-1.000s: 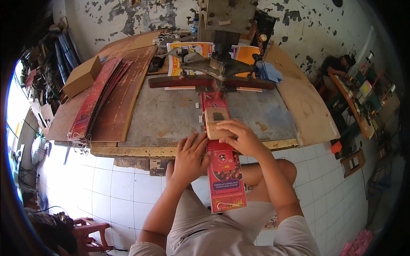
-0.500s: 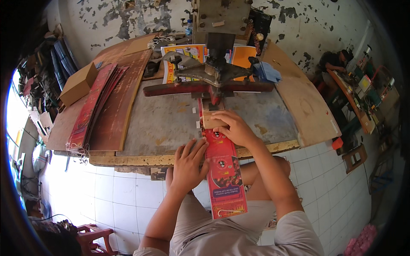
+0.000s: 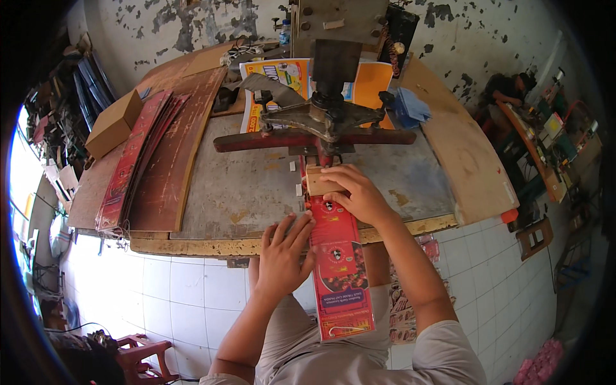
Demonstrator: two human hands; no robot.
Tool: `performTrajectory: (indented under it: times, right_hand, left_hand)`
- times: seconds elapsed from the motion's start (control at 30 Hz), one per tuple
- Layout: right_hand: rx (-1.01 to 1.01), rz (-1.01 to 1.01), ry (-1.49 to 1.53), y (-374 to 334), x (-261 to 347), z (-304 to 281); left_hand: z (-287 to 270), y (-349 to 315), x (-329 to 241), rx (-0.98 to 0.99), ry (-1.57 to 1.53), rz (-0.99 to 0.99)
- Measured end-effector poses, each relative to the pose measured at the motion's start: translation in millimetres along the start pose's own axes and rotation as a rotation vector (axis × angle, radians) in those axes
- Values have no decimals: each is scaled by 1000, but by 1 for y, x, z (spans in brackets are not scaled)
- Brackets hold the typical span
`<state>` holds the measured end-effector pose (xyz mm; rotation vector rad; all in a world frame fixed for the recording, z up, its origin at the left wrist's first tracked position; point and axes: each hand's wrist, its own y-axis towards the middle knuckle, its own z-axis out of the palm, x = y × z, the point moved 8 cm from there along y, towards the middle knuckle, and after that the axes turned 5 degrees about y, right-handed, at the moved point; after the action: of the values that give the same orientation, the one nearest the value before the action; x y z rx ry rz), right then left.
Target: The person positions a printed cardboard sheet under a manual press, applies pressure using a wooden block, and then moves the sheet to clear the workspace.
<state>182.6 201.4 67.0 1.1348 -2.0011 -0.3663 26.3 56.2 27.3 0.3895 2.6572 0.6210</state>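
A long red printed card strip point(image 3: 340, 276) runs from the table toward me and hangs past its front edge over my lap. My left hand point(image 3: 285, 253) lies with fingers stretched out, fingertips at the strip's left edge. My right hand point(image 3: 362, 196) grips a small wooden block point(image 3: 319, 184) between thumb and fingers, at the strip's far end. Just beyond the block stands the press head point(image 3: 327, 122), dark metal with a reddish crossbar. It hides whatever lies directly under it. Two small white tabs point(image 3: 298, 190) sit on the tabletop left of the block.
Stacked red printed strips point(image 3: 131, 163) and a cardboard box point(image 3: 114, 125) lie on the table's left side. Bright printed sheets point(image 3: 282, 70) and a blue cloth point(image 3: 410, 108) are behind the press. A person point(image 3: 510, 90) sits at another bench far right. A red stool point(image 3: 144, 359) stands lower left.
Both hands keep nearly the same hold on strip and block. My right leg has swung inward, uncovering printed sheets on the floor. The whole view has shifted slightly.
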Motion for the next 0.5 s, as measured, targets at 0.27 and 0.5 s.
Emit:
performTrajectory:
  times: [0.27,0.5]
  right_hand:
    - [-90,19,-103,-5,0,-2]
    - [-93,44,-78,-7,1,-4]
  left_hand:
    - [-1,0,0,-5,-3,9]
    - [-2,0,-2,-3,13,13]
